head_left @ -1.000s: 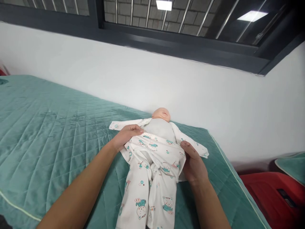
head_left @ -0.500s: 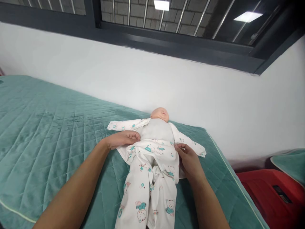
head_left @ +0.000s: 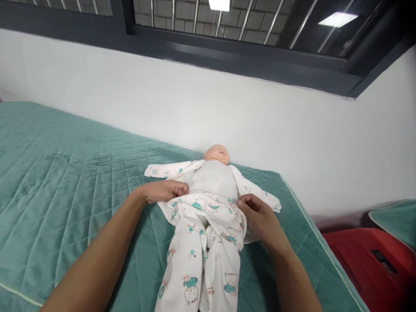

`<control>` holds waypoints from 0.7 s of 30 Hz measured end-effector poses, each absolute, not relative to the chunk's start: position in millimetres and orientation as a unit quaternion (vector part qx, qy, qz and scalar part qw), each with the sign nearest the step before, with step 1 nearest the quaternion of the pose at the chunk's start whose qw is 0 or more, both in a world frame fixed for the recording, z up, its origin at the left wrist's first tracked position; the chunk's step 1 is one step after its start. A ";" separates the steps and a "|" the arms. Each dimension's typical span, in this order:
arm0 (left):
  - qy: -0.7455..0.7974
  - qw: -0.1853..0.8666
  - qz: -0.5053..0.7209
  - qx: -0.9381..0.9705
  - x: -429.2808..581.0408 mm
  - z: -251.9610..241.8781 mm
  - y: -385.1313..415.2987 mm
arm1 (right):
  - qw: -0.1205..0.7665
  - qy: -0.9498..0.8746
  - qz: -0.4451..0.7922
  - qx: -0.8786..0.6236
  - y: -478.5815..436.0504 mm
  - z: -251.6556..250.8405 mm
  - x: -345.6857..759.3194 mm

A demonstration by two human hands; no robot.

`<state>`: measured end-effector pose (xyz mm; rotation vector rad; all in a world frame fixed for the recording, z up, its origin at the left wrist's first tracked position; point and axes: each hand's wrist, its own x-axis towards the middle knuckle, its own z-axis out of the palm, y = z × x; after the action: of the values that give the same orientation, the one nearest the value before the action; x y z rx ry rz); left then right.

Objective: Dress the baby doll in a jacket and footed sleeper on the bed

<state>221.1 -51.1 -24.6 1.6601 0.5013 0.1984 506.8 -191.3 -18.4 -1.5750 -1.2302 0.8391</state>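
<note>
A baby doll point(head_left: 217, 154) lies on its back, its grey-white torso bare between the spread sides of a printed baby shirt point(head_left: 256, 193). White baby pants point(head_left: 208, 242) with bear prints cover its legs up to the belly. My left hand point(head_left: 167, 190) is closed at the waistband's left side, fingers curled in and pinching the cloth. On the waistband's right side, my right hand point(head_left: 256, 214) pinches the fabric between thumb and fingers. The shirt's sleeves stretch out to both sides.
A green quilted cover point(head_left: 74, 173) lies under the doll. Behind it rises a white wall point(head_left: 162, 99) with a dark window frame point(head_left: 227, 60) above. To the right, lower down, is a red plastic piece point(head_left: 367, 255) beside another green cover point(head_left: 396, 221).
Both hands have shifted slightly, the left one a little leftward. The waistband sits slightly lower on the belly and bunches more; both hands keep hold of it.
</note>
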 end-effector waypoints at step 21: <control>0.226 0.576 -0.019 0.785 214.9 -27.1 -41.8 | 0.373 -0.640 0.333 -0.584 -197.2 -14.6 511.7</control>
<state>214.9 -41.8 -27.1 1.8390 0.5299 -0.0446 511.7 -197.2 -14.6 -1.4957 -1.6389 0.8522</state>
